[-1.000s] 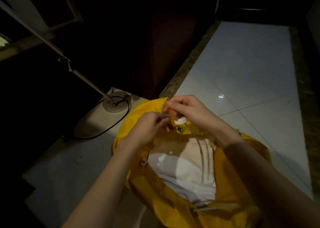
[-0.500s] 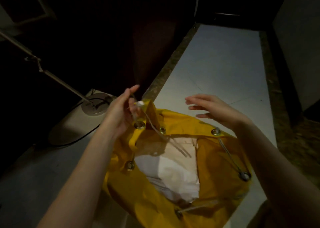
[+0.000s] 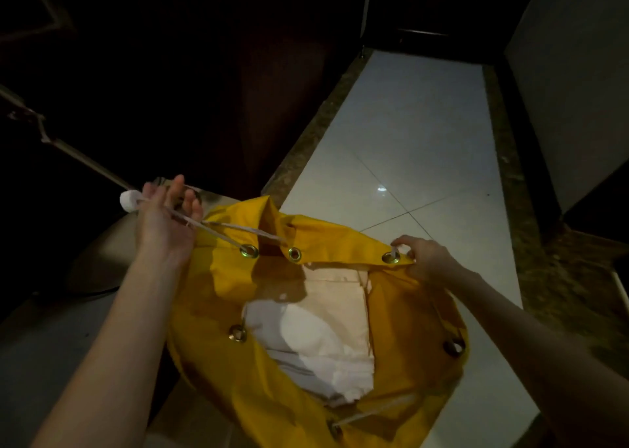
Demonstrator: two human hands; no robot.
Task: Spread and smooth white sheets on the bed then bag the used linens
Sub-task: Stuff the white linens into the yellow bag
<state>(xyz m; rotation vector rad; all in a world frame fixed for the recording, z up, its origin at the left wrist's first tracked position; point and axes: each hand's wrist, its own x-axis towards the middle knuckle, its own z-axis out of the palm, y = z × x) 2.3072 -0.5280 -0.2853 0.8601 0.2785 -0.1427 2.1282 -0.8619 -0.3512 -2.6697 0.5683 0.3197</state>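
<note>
A yellow laundry bag (image 3: 238,372) stands open on the floor below me, with metal eyelets around its rim. White used linens (image 3: 320,338) lie folded inside it. A white drawstring cord (image 3: 235,231) runs from the rim eyelets up to the left. My left hand (image 3: 163,219) holds that cord, and the cord's knotted end (image 3: 129,200) sticks out beside my thumb. My right hand (image 3: 425,260) pinches the bag's rim at an eyelet (image 3: 391,257) on the right side.
A floor lamp pole (image 3: 78,156) slants in from the left, its round base partly hidden behind my left hand. White floor tiles (image 3: 415,161) with a dark stone border stretch ahead. Dark wooden furniture (image 3: 204,73) stands at the back left, a wall (image 3: 571,73) on the right.
My left hand has pulled the cord out to the left and up. My right hand has dropped from hovering onto the bag's right rim and taken hold of it.
</note>
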